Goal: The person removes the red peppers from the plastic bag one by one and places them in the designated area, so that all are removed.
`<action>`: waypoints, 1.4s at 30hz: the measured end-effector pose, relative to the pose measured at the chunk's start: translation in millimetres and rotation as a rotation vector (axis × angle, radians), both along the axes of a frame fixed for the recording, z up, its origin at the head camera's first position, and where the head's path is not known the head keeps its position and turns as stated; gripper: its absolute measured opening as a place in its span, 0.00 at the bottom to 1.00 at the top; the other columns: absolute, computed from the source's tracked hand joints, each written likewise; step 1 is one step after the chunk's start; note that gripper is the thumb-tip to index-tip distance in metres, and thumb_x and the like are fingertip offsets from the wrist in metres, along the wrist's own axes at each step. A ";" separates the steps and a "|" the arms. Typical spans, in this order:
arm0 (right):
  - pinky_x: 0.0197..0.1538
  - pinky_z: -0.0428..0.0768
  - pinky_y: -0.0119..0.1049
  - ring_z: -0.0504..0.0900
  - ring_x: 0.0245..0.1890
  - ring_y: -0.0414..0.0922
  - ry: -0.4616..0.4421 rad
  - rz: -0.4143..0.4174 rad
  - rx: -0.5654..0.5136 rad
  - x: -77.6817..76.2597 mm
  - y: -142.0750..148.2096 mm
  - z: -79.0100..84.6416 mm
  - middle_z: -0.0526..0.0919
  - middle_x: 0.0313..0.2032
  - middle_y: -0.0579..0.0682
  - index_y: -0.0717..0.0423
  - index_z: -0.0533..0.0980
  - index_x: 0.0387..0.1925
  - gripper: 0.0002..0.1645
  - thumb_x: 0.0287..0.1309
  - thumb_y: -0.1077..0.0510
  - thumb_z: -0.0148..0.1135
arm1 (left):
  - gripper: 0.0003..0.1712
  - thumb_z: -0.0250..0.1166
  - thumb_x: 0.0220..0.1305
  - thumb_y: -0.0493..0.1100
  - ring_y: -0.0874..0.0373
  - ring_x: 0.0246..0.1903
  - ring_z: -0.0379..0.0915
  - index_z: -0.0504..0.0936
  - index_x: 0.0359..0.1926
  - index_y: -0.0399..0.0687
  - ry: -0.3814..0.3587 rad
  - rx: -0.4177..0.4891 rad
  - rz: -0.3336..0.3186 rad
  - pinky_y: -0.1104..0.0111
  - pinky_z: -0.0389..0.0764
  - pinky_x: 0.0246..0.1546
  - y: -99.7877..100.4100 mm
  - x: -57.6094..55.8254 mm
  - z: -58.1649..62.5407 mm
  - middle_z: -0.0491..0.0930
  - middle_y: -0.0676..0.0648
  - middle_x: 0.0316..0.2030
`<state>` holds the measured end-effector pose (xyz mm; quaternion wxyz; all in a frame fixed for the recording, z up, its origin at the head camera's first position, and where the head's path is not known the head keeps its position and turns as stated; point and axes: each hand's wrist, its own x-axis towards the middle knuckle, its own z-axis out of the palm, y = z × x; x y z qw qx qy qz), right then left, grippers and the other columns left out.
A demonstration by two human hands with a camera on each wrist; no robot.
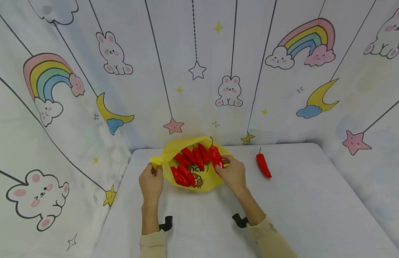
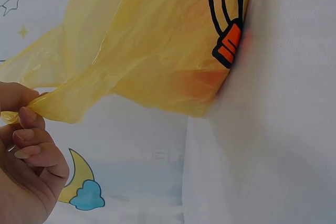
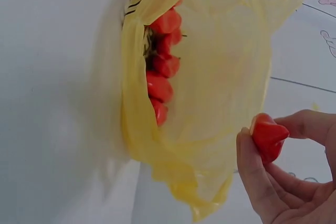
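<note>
A yellow plastic bag (image 1: 207,183) with dark printing lies on the white table, its mouth spread open. Several red chili peppers (image 1: 188,154) lie inside it. My left hand (image 1: 151,181) pinches the bag's left edge between thumb and finger, as the left wrist view also shows at the bag's handle (image 2: 58,108). At the right side of the bag's mouth, my right hand (image 1: 233,173) holds one red pepper (image 1: 214,154), stem upward. In the right wrist view, thumb and fingers grip this pepper (image 3: 269,137) apart from the others.
Another red pepper (image 1: 263,165) lies on the table to the right of the bag. The white table (image 1: 199,222) meets a cloth backdrop (image 1: 199,104) printed with rabbits, stars and rainbows. Black straps or mounts (image 1: 167,223) show near both wrists.
</note>
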<state>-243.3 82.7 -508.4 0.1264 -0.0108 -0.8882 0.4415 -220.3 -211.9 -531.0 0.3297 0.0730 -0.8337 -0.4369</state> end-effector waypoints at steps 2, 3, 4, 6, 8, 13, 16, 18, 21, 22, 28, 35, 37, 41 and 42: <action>0.32 0.86 0.37 0.86 0.34 0.48 0.002 -0.012 0.004 -0.6 4.1 0.5 0.89 0.42 0.56 0.59 0.82 0.56 0.26 0.58 0.53 0.75 | 0.12 0.63 0.69 0.36 0.55 0.17 0.61 0.75 0.26 0.44 0.000 -0.002 -0.002 0.68 0.62 0.18 0.9 0.0 0.3 0.66 0.49 0.18; 0.33 0.87 0.38 0.87 0.34 0.49 0.006 -0.019 0.006 -0.8 6.3 1.0 0.89 0.42 0.56 0.59 0.82 0.56 0.26 0.58 0.53 0.75 | 0.12 0.63 0.69 0.36 0.55 0.18 0.61 0.75 0.26 0.44 0.000 -0.003 -0.003 0.68 0.62 0.18 1.3 0.1 0.6 0.66 0.49 0.18; 0.33 0.87 0.39 0.87 0.35 0.49 0.008 -0.024 0.010 -1.2 8.4 1.3 0.89 0.43 0.56 0.59 0.82 0.56 0.27 0.58 0.52 0.75 | 0.12 0.63 0.69 0.36 0.55 0.18 0.61 0.75 0.26 0.44 -0.001 -0.005 -0.002 0.68 0.62 0.18 1.6 0.3 0.9 0.66 0.49 0.18; 0.34 0.87 0.40 0.87 0.36 0.49 0.011 -0.031 0.010 -2.1 12.5 1.7 0.89 0.44 0.56 0.59 0.81 0.57 0.27 0.59 0.52 0.75 | 0.12 0.63 0.69 0.36 0.54 0.18 0.62 0.75 0.27 0.44 -0.001 -0.004 -0.003 0.68 0.62 0.19 1.7 0.5 1.5 0.66 0.49 0.18; 0.35 0.87 0.41 0.87 0.37 0.50 0.012 -0.037 0.006 -2.6 16.2 2.3 0.89 0.44 0.56 0.59 0.81 0.58 0.27 0.59 0.52 0.75 | 0.12 0.63 0.69 0.36 0.54 0.18 0.62 0.75 0.27 0.44 -0.001 -0.002 -0.005 0.67 0.62 0.19 1.5 0.8 2.0 0.66 0.48 0.18; 0.37 0.88 0.43 0.88 0.39 0.51 -0.005 -0.049 -0.008 -3.8 23.6 1.7 0.88 0.47 0.58 0.59 0.79 0.60 0.30 0.59 0.52 0.75 | 0.12 0.63 0.70 0.36 0.54 0.18 0.62 0.75 0.27 0.44 -0.009 0.000 -0.011 0.67 0.63 0.18 0.8 0.9 1.5 0.66 0.48 0.18; 0.38 0.88 0.44 0.88 0.40 0.51 -0.019 -0.062 -0.008 -4.0 27.3 1.2 0.88 0.48 0.57 0.58 0.79 0.61 0.30 0.59 0.51 0.75 | 0.12 0.63 0.70 0.36 0.54 0.18 0.62 0.75 0.27 0.44 -0.015 -0.002 -0.006 0.67 0.63 0.19 0.6 0.9 0.6 0.67 0.48 0.18; 0.39 0.88 0.44 0.87 0.40 0.51 -0.022 -0.071 -0.005 -3.8 29.7 0.9 0.87 0.48 0.57 0.57 0.79 0.61 0.30 0.59 0.51 0.75 | 0.12 0.63 0.70 0.37 0.54 0.18 0.62 0.75 0.27 0.44 -0.017 -0.001 -0.005 0.67 0.63 0.19 0.8 1.3 0.6 0.67 0.48 0.18; 0.39 0.88 0.45 0.87 0.40 0.51 -0.019 -0.081 -0.004 -3.6 33.5 -0.1 0.87 0.49 0.57 0.56 0.79 0.61 0.30 0.59 0.51 0.74 | 0.12 0.63 0.70 0.37 0.54 0.18 0.62 0.75 0.27 0.43 -0.016 -0.002 -0.005 0.67 0.63 0.19 0.6 1.5 0.2 0.67 0.48 0.18; 0.39 0.88 0.45 0.87 0.40 0.51 -0.015 -0.083 -0.005 -3.4 34.8 -0.5 0.87 0.49 0.57 0.56 0.79 0.61 0.30 0.60 0.51 0.74 | 0.12 0.64 0.70 0.37 0.54 0.18 0.62 0.75 0.27 0.43 -0.014 -0.004 -0.005 0.67 0.63 0.19 0.5 1.5 0.1 0.67 0.48 0.18; 0.38 0.88 0.45 0.87 0.39 0.51 -0.010 -0.103 -0.012 -2.9 42.8 -6.2 0.87 0.48 0.58 0.57 0.79 0.61 0.30 0.60 0.51 0.74 | 0.12 0.64 0.69 0.36 0.54 0.18 0.62 0.75 0.26 0.43 -0.009 -0.013 -0.004 0.67 0.63 0.19 0.7 0.5 -0.7 0.67 0.48 0.18; 0.37 0.88 0.46 0.87 0.37 0.52 -0.007 -0.119 0.001 -3.7 55.1 -11.1 0.87 0.48 0.58 0.58 0.79 0.61 0.29 0.61 0.51 0.73 | 0.12 0.64 0.69 0.35 0.54 0.18 0.61 0.75 0.26 0.42 0.009 -0.022 -0.001 0.67 0.62 0.19 2.3 -0.4 0.1 0.66 0.49 0.18; 0.36 0.88 0.46 0.87 0.36 0.52 0.001 -0.128 0.012 -5.2 59.0 -12.4 0.88 0.47 0.59 0.59 0.79 0.60 0.29 0.60 0.51 0.73 | 0.13 0.64 0.69 0.35 0.54 0.18 0.61 0.74 0.26 0.43 0.008 -0.024 -0.002 0.68 0.62 0.18 2.5 -0.6 -0.2 0.66 0.49 0.18; 0.36 0.88 0.47 0.86 0.36 0.53 0.008 -0.161 0.039 -9.7 67.8 -16.2 0.88 0.46 0.59 0.59 0.80 0.59 0.29 0.60 0.50 0.73 | 0.14 0.64 0.70 0.37 0.55 0.18 0.61 0.74 0.26 0.43 -0.003 -0.018 -0.006 0.68 0.62 0.18 3.3 -0.4 0.2 0.66 0.49 0.18; 0.36 0.87 0.47 0.85 0.36 0.53 0.007 -0.168 0.047 -10.9 70.4 -17.7 0.88 0.45 0.58 0.59 0.80 0.59 0.28 0.60 0.50 0.73 | 0.13 0.64 0.70 0.37 0.55 0.18 0.61 0.74 0.26 0.44 -0.005 -0.016 -0.007 0.68 0.62 0.18 3.6 -0.4 0.6 0.66 0.49 0.18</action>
